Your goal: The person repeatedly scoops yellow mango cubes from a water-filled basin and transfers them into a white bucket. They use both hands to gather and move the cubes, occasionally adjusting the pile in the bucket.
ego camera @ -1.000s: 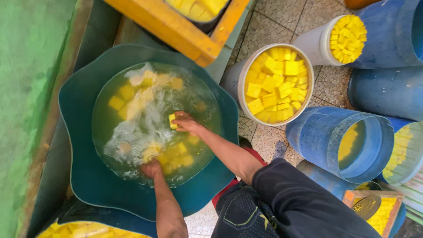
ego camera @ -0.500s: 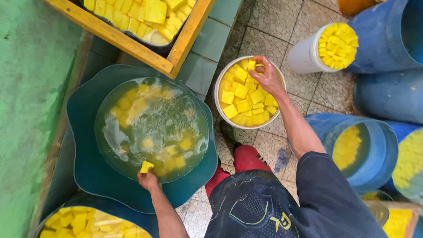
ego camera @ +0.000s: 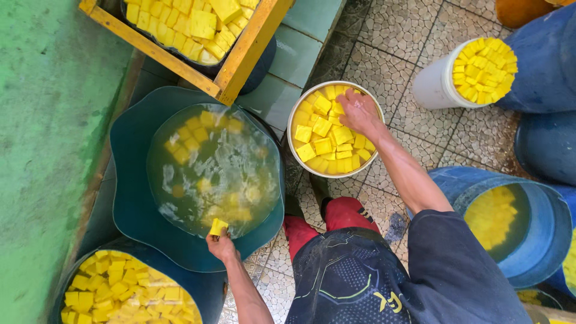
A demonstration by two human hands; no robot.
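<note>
Fingers (ego camera: 217, 239) of your left hand (ego camera: 223, 247) pinch one yellow cube (ego camera: 218, 226) at the near rim of the teal basin (ego camera: 129, 180), just above the cloudy water (ego camera: 210, 168). That cube is small, bright yellow and blocky, held clear of the surface, while about a dozen paler cubes drift submerged in the basin. Just below your left hand, a dark tub (ego camera: 207, 288) sits heaped with yellow cubes, too many to count. Your right hand (ego camera: 358, 111) reaches across to the white bucket (ego camera: 292, 135) on the tiled floor (ego camera: 414, 114); its fingers curl down onto the cubes at the bucket's far edge, and whether they hold one you cannot tell. Roughly two dozen cubes fill that bucket. To your right stands a blue barrel (ego camera: 540, 252) holding yellow liquid. Farther off, a second white bucket (ego camera: 435, 87) is piled with cubes, and a yellow wooden crate (ego camera: 240, 60) carries one more load above the basin.
</note>
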